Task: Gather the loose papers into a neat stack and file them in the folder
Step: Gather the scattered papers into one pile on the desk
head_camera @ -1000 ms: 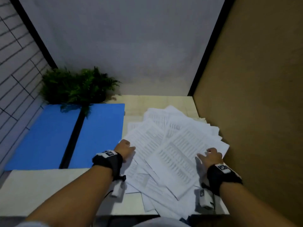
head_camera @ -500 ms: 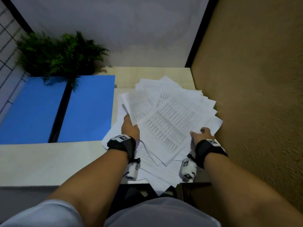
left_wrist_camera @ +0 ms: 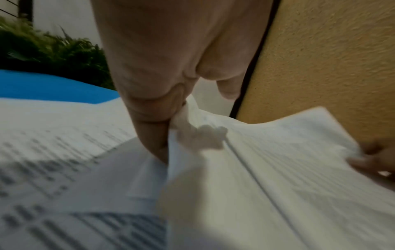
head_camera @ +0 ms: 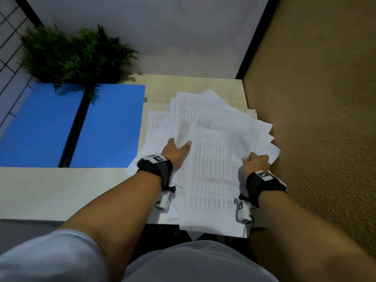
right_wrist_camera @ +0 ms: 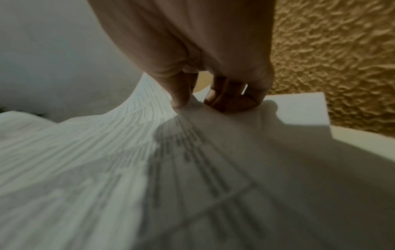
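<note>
A messy pile of printed white papers [head_camera: 215,165] lies fanned on the right part of the pale table [head_camera: 61,190], with its near edge hanging over the table's front. My left hand [head_camera: 179,146] holds the pile's left side, thumb on top and fingers beneath the upper sheets; the left wrist view shows it pinching a bunched paper edge [left_wrist_camera: 183,121]. My right hand [head_camera: 252,159] grips the pile's right side, and in the right wrist view its thumb and curled fingers [right_wrist_camera: 230,101] pinch the sheets [right_wrist_camera: 107,152]. The open blue folder [head_camera: 109,127] lies flat to the left of the pile.
A green fern plant [head_camera: 71,55] stands at the back left, overhanging the folder's far edge. A rough brown wall [head_camera: 315,119] closes the right side right beside the papers. A grey wall [head_camera: 162,37] stands behind the table.
Both hands have drawn the spread sheets closer together and turned the top sheets straighter. My left hand slid under the upper sheets with its thumb on top. The head view has tilted down.
</note>
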{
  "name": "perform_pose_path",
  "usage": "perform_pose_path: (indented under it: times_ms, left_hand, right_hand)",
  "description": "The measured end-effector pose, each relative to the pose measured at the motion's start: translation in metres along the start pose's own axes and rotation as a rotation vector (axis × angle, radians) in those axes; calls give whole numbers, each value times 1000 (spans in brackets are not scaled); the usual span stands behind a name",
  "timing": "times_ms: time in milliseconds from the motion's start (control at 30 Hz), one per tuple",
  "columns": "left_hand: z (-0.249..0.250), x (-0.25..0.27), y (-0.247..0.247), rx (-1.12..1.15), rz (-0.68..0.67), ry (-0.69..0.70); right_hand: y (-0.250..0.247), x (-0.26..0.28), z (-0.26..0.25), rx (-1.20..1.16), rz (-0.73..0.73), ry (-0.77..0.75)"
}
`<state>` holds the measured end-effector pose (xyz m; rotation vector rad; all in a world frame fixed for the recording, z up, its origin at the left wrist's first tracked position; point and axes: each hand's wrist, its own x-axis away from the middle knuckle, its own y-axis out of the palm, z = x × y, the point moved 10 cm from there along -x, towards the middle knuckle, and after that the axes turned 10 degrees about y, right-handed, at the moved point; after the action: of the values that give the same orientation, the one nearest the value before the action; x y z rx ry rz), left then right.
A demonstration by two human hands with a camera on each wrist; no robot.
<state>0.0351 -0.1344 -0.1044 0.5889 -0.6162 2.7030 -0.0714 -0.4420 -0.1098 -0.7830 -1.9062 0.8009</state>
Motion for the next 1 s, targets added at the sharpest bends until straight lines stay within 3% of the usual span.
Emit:
perform_pose_path:
  times_ms: [100,200,333,433,600,733,867,1000]
  left_hand:
    - [-4,6,25,-139,-52,43]
    - [-10,8,18,-138,29,77]
    - [-33,11,-3,-2,136,21]
    - [-27,14,10,175,60,42]
    - [-11,18,32,278,-65,123]
    - [-14,23,-6,303,171,181]
    - [-54,31,-64,338,413,65]
    - [-85,35,-71,202,340,-97]
  right_hand:
    - [14,12,-11,-81,-100,-65]
    - [15,20,-16,-325,-113,-142]
    - [14,12,1,-710,-158,3]
    - [27,19,-4,-502,-190,-64]
    - [40,40,-20,-403,-319,-149]
    - [24,30,-17,-316,-196,-143]
    - [20,23,-14,-290,-147,-131]
    - [44,28,-20,-406,-236,-85]
